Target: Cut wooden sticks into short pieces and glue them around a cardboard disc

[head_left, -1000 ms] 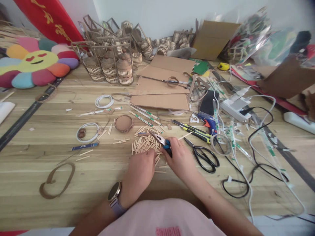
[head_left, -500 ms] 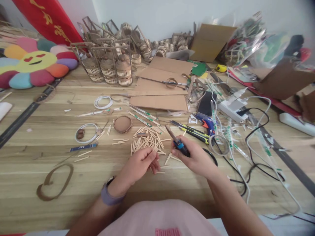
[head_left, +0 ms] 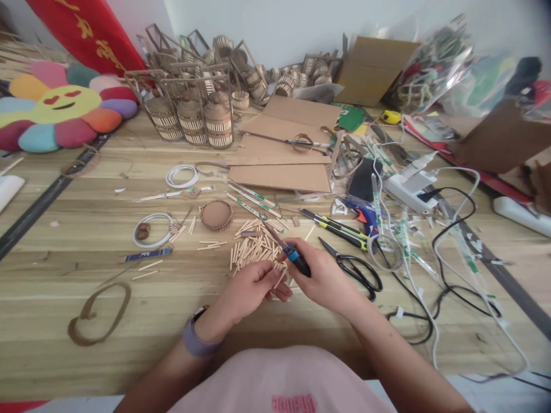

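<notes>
left hand (head_left: 253,287): fingers pinching sticks (head_left: 257,250), centre of frame | right hand (head_left: 321,275): wrapped round pliers (head_left: 297,259), just right of centre | we see scissors (head_left: 355,269) right of them

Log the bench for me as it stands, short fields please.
left hand: holding small sticks
right hand: gripping pliers
beyond left hand: loose stick pile
right side: scissors, cutter knives, glue gun
left side: white coils, brown looped strip
back: cardboard, lidded baskets
</notes>
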Demonstrator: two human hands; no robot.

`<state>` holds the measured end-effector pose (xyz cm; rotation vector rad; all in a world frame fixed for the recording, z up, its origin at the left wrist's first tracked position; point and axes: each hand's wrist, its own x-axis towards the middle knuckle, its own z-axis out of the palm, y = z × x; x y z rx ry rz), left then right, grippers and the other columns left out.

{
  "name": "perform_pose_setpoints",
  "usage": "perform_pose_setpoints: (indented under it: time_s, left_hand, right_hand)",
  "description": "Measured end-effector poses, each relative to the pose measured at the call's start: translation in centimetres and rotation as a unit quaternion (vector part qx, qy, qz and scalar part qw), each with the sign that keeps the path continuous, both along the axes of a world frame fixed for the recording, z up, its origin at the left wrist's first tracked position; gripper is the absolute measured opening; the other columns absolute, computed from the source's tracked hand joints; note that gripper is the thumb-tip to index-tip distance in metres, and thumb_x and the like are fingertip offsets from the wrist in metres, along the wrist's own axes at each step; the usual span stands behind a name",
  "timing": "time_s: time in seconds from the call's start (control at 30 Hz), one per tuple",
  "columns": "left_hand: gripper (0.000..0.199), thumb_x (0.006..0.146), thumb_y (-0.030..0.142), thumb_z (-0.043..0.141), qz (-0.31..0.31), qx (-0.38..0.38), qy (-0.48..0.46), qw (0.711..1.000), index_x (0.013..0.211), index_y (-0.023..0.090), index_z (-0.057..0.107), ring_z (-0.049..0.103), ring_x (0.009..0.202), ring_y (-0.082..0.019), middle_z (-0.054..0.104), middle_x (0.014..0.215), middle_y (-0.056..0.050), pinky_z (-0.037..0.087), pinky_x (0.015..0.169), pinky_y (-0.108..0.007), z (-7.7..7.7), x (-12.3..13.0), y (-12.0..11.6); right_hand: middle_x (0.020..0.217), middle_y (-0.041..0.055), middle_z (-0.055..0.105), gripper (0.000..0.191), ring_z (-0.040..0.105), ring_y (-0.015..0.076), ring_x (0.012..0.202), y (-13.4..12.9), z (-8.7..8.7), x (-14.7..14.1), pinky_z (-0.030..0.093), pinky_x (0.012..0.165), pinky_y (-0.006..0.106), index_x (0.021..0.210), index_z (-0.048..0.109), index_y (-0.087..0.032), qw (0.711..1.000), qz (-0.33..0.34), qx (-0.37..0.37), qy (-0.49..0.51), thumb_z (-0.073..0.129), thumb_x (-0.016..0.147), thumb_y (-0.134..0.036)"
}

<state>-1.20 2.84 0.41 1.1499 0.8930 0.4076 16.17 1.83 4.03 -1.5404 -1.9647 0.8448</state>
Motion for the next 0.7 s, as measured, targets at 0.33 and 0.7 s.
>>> perform_pose_setpoints:
  time_s: [0.33, 0.7]
  left_hand:
    - [0.051, 0.079, 0.067, 0.054, -0.009, -0.047, -0.016, 0.999, 0.079, 0.016, 0.055, 0.069, 0.068, -0.019, 0.072, 0.074, -0.008, 0.043, 0.061, -0.028, 0.47, 0.13, 0.14]
    - [0.056, 0.07, 0.071, 0.062, -0.005, -0.087, -0.03, 0.996, 0.076, 0.016, 0.056, 0.067, 0.064, -0.018, 0.07, 0.07, -0.006, 0.044, 0.062, -0.028, 0.58, 0.06, 0.13]
  right_hand:
    - [0.093, 0.0062, 0.073, 0.035, 0.069, 0.0206, 0.078, -0.11, -0.62, -0.57, 0.051, 0.07, 0.031, 0.109, 0.055, -0.02, 1.0, -0.006, -0.027, 0.01, 0.051, 0.076, -0.011]
    - [0.09, 0.005, 0.074, 0.03, 0.07, 0.0208, 0.078, -0.38, -0.74, -0.86, 0.051, 0.068, 0.03, 0.106, 0.056, -0.021, 1.0, -0.012, -0.018, 0.016, 0.051, 0.078, -0.011]
